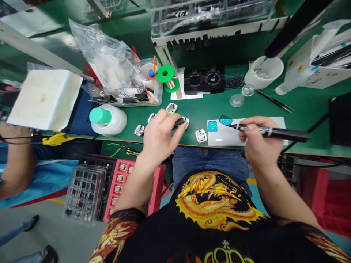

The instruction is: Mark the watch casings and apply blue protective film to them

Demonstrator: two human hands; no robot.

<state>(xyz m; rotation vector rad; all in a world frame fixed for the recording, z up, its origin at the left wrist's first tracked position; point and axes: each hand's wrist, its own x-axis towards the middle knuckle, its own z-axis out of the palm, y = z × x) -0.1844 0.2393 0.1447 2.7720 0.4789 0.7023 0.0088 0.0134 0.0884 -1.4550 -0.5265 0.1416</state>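
My right hand (256, 140) is closed round a long black pen-shaped tool (274, 131). Its tip touches a teal sticker (225, 120) lifted off a white backing sheet (233, 136), where another teal sticker (212, 126) still lies flat. My left hand (160, 133) is closed, pinching a small dark-and-white part (183, 122) at the fingertips. Several small white square parts lie round it on the green bench: one by the front edge (201, 136), one at the left (139, 130) and one farther back (171, 107).
A white bottle with a green cap (107, 118), a clear tray with a crumpled plastic bag (109, 62), a green spool (165, 73), a black fixture (204, 79), a white cup (263, 71). Red part tray (120, 182) below. Another person's arm (15, 160) at left.
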